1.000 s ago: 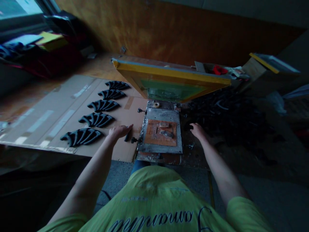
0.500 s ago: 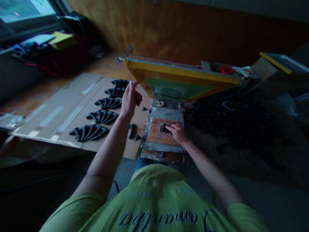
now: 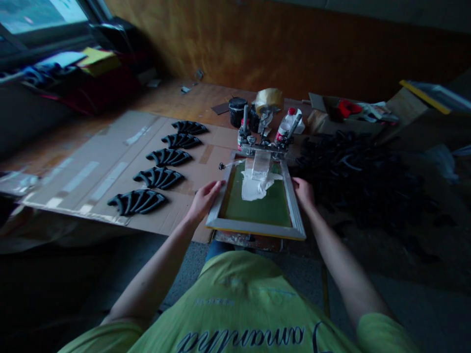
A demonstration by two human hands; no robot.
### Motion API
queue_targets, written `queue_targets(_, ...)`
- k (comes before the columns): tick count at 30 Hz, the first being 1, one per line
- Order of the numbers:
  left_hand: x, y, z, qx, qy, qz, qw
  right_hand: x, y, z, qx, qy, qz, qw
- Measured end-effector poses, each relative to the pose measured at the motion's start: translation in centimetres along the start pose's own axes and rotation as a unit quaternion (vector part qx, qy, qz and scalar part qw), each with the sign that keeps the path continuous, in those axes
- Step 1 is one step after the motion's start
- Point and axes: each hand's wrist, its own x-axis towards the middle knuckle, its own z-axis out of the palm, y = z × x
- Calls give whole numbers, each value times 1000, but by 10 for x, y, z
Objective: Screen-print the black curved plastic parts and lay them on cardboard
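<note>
A screen-printing frame point(image 3: 253, 231) with a grey metal rim and green mesh lies lowered in front of me. My left hand point(image 3: 204, 200) grips its left rim, fingers bent around the edge. On the opposite rim, my right hand point(image 3: 303, 192) is closed in the same way. White ink point(image 3: 252, 190) is spread over the upper middle of the mesh. A pale, translucent flat blade point(image 3: 261, 162) rests at the ink's far end. Behind the frame stands a metal hinge clamp point(image 3: 263, 148) with upright rods. The board underneath, and the black piece on it, are hidden by the frame.
Fanned rows of black curved pieces point(image 3: 138, 202) lie on the cardboard point(image 3: 84, 147) to the left. A large heap of black pieces point(image 3: 360, 181) is at right. Behind the clamp stand a black tub point(image 3: 237, 112), a tape roll point(image 3: 269, 100) and a red-capped bottle point(image 3: 286, 125).
The raised screen frame has swung down flat over the board. My right hand has left the black piece for the right rim; my left hand has come down to the left rim.
</note>
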Motion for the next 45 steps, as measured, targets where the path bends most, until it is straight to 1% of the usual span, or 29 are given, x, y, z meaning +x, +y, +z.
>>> queue_targets(1,-1,-15,1,25,-4,-17,1000,9,-2,-5,13,26,1,1000)
queue_targets(3,2,-41,4,82,5,-35,996,27,-19,-9,35,69,-39,996)
queue_targets(4,4,-50,6,109,12,-41,993,34,-32,-8,36,77,-70,994)
queue_targets(5,7,-58,7,132,18,-47,990,39,-47,-5,25,70,-100,992)
queue_targets(6,9,-63,8,150,20,-50,987,41,-62,-2,4,49,-121,991)
queue_targets(8,13,-68,9,173,18,-54,983,37,-86,8,-37,-15,-136,990)
queue_targets(10,15,-70,8,181,14,-60,982,23,-97,16,-61,-70,-142,986)
queue_targets(12,15,-70,7,179,11,-68,981,2,-96,21,-68,-103,-177,976)
queue_targets(15,16,-72,5,166,7,-77,983,-23,-83,16,-57,-138,-277,949)
queue_targets(17,17,-74,5,158,6,-76,984,-26,-77,9,-48,-168,-331,927)
queue_targets(18,17,-75,5,155,6,-73,985,-25,-76,6,-47,-180,-344,920)
queue_targets(19,18,-76,4,153,6,-69,986,-22,-76,4,-47,-185,-345,919)
queue_targets(20,18,-77,4,151,6,-64,986,-19,-77,4,-49,-178,-334,924)
queue_targets(22,19,-79,4,150,4,-52,987,-17,-80,7,-54,-143,-294,943)
queue_targets(24,19,-80,5,146,2,-45,988,-23,-82,15,-57,-114,-274,953)
queue_targets(26,19,-80,6,137,3,-47,989,-33,-82,20,-48,-118,-287,949)
queue_targets(28,18,-77,6,127,5,-55,990,-36,-83,21,-35,-132,-292,947)
queue_targets(29,17,-75,6,120,3,-59,991,-33,-84,19,-27,-130,-281,951)
queue_targets(31,16,-68,4,100,-15,-63,993,-17,-91,13,-5,-100,-234,967)
queue_targets(34,12,-49,-2,49,-51,-65,995,23,-97,-3,30,-32,-157,987)
queue_targets(36,9,-30,-5,4,-46,-54,997,49,-88,-19,47,13,-112,993)
queue_targets(38,8,-7,-5,-44,-22,-32,998,66,-63,-34,72,71,-60,993)
queue_targets(40,12,20,-2,-92,9,9,996,69,-32,-43,95,123,-1,988)
queue_targets(41,16,34,1,-114,25,38,992,66,-19,-42,101,134,21,986)
queue_targets(43,29,62,7,-149,45,99,983,49,-2,-29,106,118,41,987)
queue_targets(45,45,87,14,-169,39,142,975,24,-4,-3,95,65,15,993)
